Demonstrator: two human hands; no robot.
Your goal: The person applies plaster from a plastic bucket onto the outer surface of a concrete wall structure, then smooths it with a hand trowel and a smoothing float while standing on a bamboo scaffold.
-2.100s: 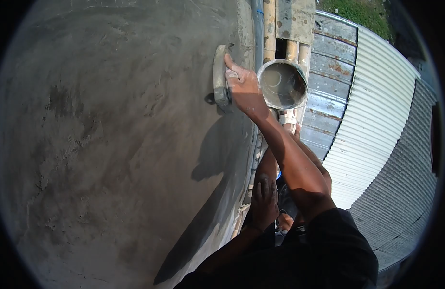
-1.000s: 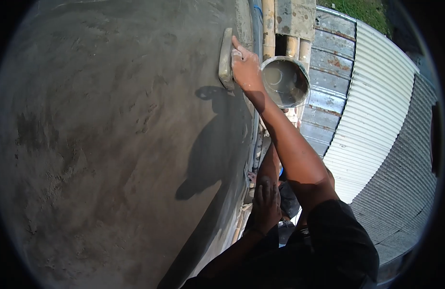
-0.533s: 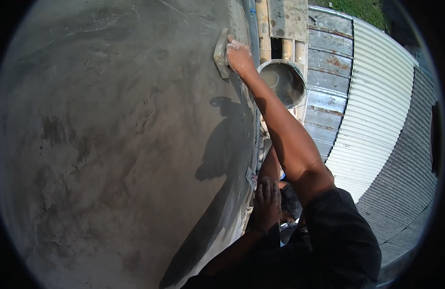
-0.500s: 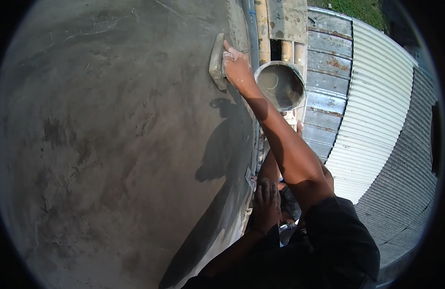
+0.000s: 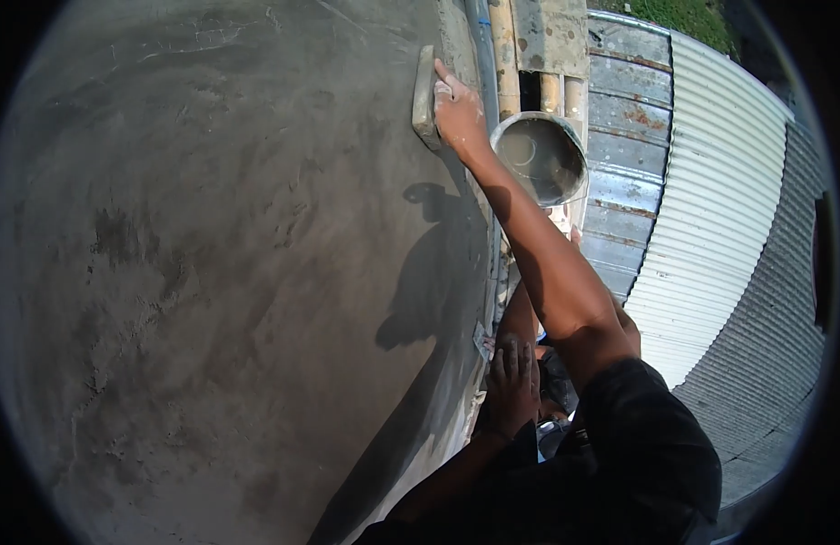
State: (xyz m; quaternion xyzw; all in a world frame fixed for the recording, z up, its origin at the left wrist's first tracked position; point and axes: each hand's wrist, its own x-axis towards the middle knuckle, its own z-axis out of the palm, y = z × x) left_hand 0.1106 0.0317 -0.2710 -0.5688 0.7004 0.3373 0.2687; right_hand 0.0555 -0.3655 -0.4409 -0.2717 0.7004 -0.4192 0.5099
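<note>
My right hand, smeared with pale plaster, is closed on a plasterer's float. The float lies against the grey plastered wall, close to its edge at the top of the view. Most of its handle is hidden behind my fingers. Lower down, my left hand rests with fingers spread on my bent leg and holds nothing. A bucket with murky grey liquid inside stands just right of my right forearm.
Bamboo poles and a stained board run along the wall beside the bucket. Farther right and below lie rusty metal sheets and pale corrugated roofing. Shadows of my body fall across the wall.
My right hand has slid the float slightly up along the wall, and the float now shows more edge-on. The whole view has shifted a little. My left hand stays on the leg.
</note>
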